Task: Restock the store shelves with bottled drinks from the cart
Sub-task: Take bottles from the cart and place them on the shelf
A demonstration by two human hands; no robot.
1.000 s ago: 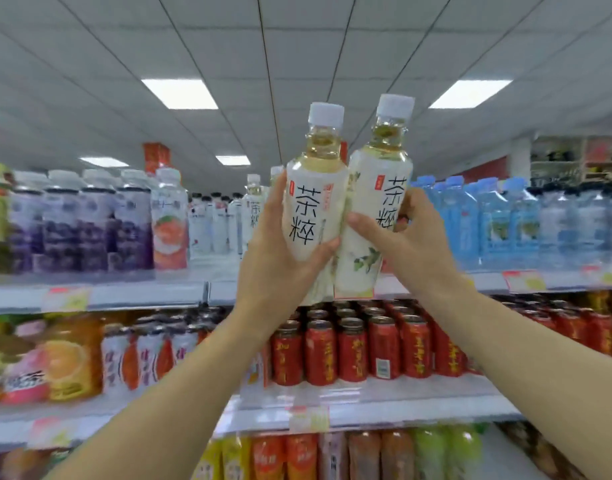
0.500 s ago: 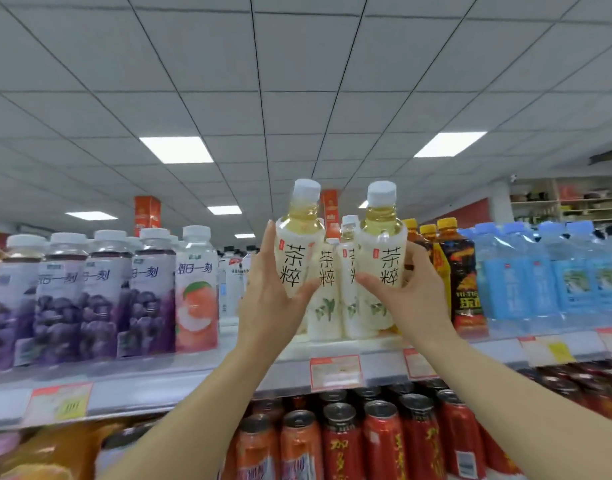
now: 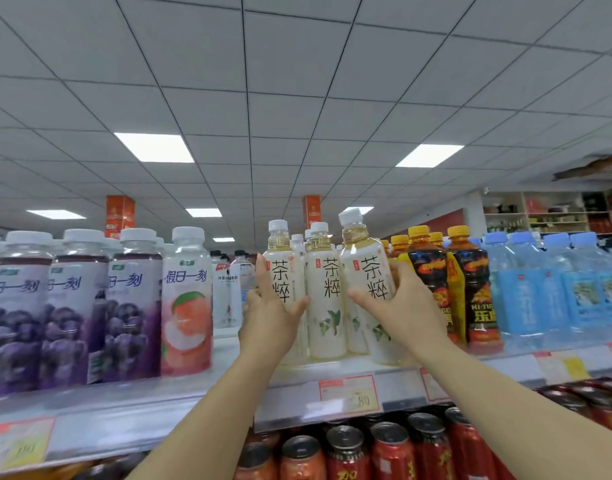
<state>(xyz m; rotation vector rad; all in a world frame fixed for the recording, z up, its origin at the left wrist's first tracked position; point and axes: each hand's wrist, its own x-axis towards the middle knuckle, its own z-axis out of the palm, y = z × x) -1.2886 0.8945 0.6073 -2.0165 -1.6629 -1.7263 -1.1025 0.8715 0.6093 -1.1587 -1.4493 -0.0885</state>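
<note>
My left hand [image 3: 268, 315] grips a white-labelled tea bottle [image 3: 281, 268] with a white cap, standing at the top shelf [image 3: 200, 382]. My right hand [image 3: 406, 304] grips a second tea bottle [image 3: 367, 261] of the same kind, tilted a little to the left over the shelf. Between the two stands a third tea bottle [image 3: 324, 292] of that brand on the shelf, with more of them behind it. Both held bottles sit low at the shelf surface; whether they rest on it I cannot tell.
Purple grape drinks [image 3: 72, 306] and a peach drink [image 3: 187, 299] fill the shelf's left. Dark bottles with yellow caps [image 3: 446, 282] and blue water bottles [image 3: 547, 289] stand to the right. Red cans [image 3: 391, 452] line the shelf below. Price tags [image 3: 349, 393] hang on the edge.
Both hands have spread apart and carried their bottles forward and down to the top shelf, either side of the standing tea bottle. The view has tilted upward.
</note>
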